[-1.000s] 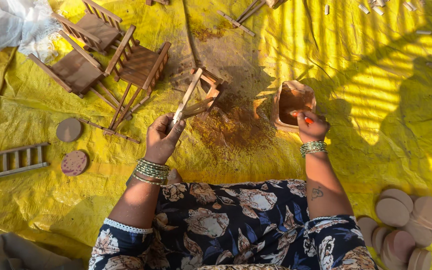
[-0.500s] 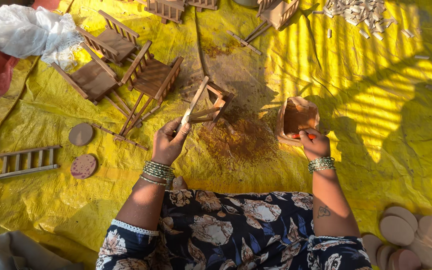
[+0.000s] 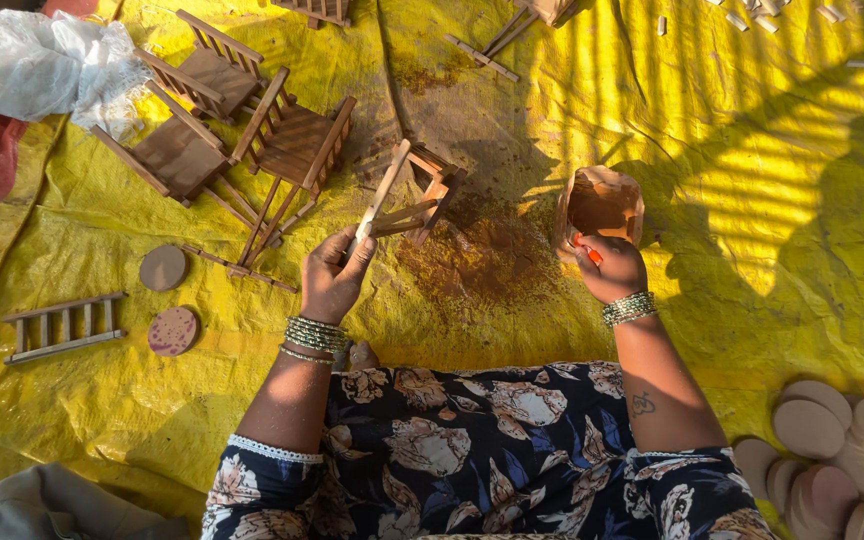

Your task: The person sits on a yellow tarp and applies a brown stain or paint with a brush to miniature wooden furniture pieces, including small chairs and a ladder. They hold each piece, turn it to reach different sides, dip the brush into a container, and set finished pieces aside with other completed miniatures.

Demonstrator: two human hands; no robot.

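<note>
Yellow ground sheet (image 3: 752, 200), striped sunlight, shadows

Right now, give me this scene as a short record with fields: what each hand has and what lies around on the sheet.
left hand: left hand holds up a small wooden chair frame by one leg
right hand: right hand grips a red-handled tool at the mouth of a brown bag
surface: yellow sheet, brown stain in the middle
left side: small wooden chairs, wooden ladder piece, two round discs, white cloth
lower right: stack of round wooden discs
</note>
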